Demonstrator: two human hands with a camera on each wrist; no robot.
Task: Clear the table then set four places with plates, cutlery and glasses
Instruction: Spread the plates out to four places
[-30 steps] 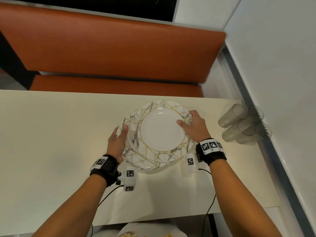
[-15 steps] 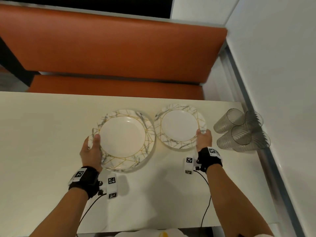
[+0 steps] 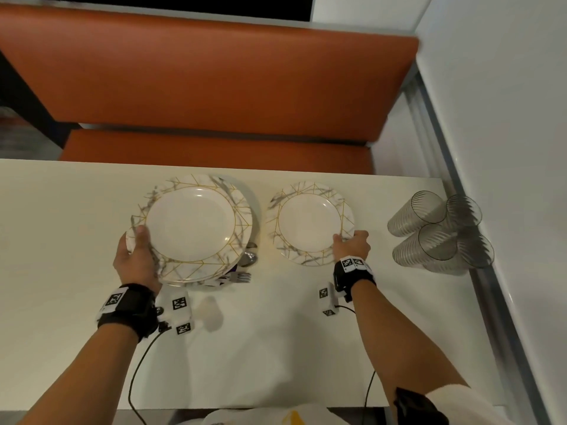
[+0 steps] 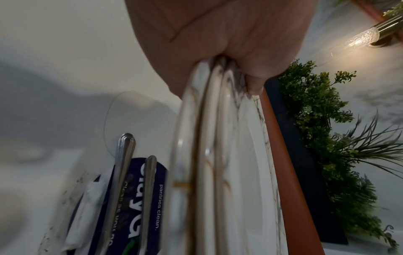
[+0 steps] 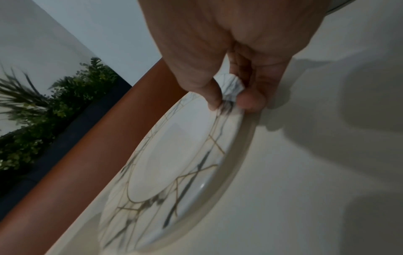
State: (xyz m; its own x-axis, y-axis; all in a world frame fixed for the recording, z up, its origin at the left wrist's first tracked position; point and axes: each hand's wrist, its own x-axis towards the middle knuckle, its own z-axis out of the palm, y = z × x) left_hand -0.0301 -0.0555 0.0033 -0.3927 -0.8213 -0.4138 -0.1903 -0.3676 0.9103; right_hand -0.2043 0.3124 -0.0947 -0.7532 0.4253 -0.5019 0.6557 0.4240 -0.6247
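My left hand (image 3: 138, 250) grips the near-left rim of a stack of large marbled plates (image 3: 191, 228), thumb on top; the stack's edges (image 4: 209, 155) show from the left wrist. Under the stack lie cutlery (image 3: 242, 276) and a dark printed packet (image 4: 139, 198); two metal handles (image 4: 124, 169) sit beside it. My right hand (image 3: 349, 240) pinches the near-right rim of a small marbled plate (image 3: 310, 223), which lies on the table to the right of the stack. The right wrist view shows thumb and fingers clamped on that rim (image 5: 231, 88).
Several clear ribbed glasses (image 3: 438, 228) lie piled on their sides at the table's right end by the wall. An orange bench (image 3: 208, 87) runs behind the cream table (image 3: 61, 225). Plants (image 4: 327, 120) stand beyond the bench.
The small plate came off the stack and went right with my right hand. My left hand carried the large stack to the left, uncovering cutlery beneath its edge.
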